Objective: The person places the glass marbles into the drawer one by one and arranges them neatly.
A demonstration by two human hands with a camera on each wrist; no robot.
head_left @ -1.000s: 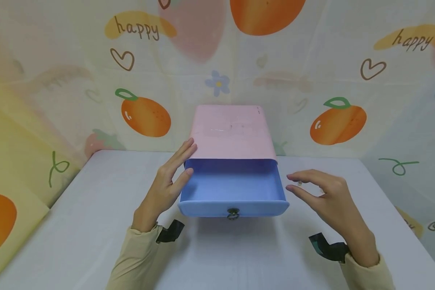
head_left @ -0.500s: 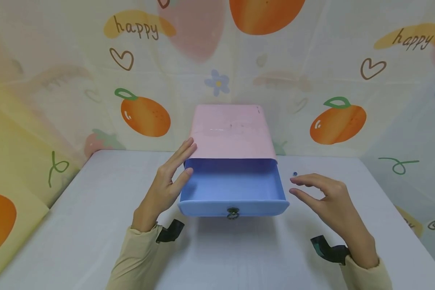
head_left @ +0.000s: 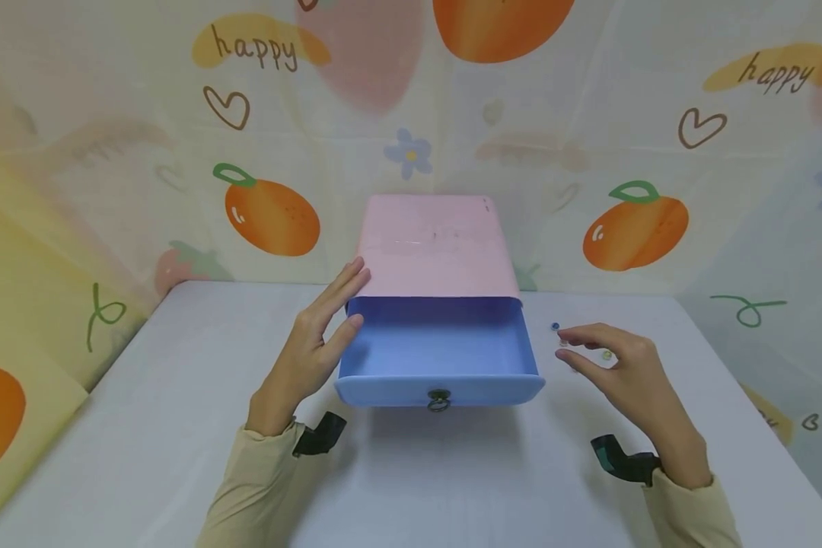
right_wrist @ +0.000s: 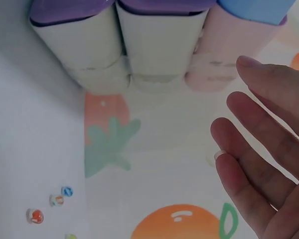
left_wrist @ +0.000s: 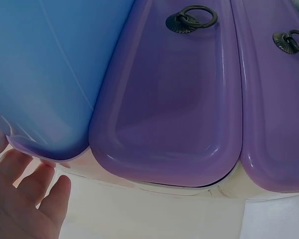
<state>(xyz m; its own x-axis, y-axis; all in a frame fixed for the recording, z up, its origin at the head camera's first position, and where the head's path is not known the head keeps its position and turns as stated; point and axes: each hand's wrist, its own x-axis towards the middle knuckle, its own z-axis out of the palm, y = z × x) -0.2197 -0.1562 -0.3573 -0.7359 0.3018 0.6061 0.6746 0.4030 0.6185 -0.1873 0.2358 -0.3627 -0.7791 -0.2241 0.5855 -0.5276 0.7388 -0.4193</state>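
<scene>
A drawer cabinet with a pink top (head_left: 438, 243) has its blue top drawer (head_left: 440, 392) pulled out, and the part of its inside that shows is bare. My left hand (head_left: 308, 346) rests against the cabinet's left side with straight fingers; in the left wrist view its fingertips touch the pink casing beside the blue drawer. To the right of the drawer, my right hand (head_left: 626, 373) hovers with thumb and forefinger apart and nothing between them. Small marbles lie on the table about it: a blue one (right_wrist: 67, 191), a whitish one (right_wrist: 57, 200), a red one (right_wrist: 36, 216) and a yellow-green one (right_wrist: 71, 236).
Purple lower drawers (left_wrist: 174, 99) with ring pulls are closed beneath the blue one. The white table (head_left: 438, 487) reaches a printed cloth backdrop (head_left: 534, 91) close behind the cabinet. A yellow cloth side (head_left: 27, 289) stands at the left.
My right hand has drawn slightly to the right, away from the drawer, and more marbles show around its fingers. The left hand keeps its place on the cabinet.
</scene>
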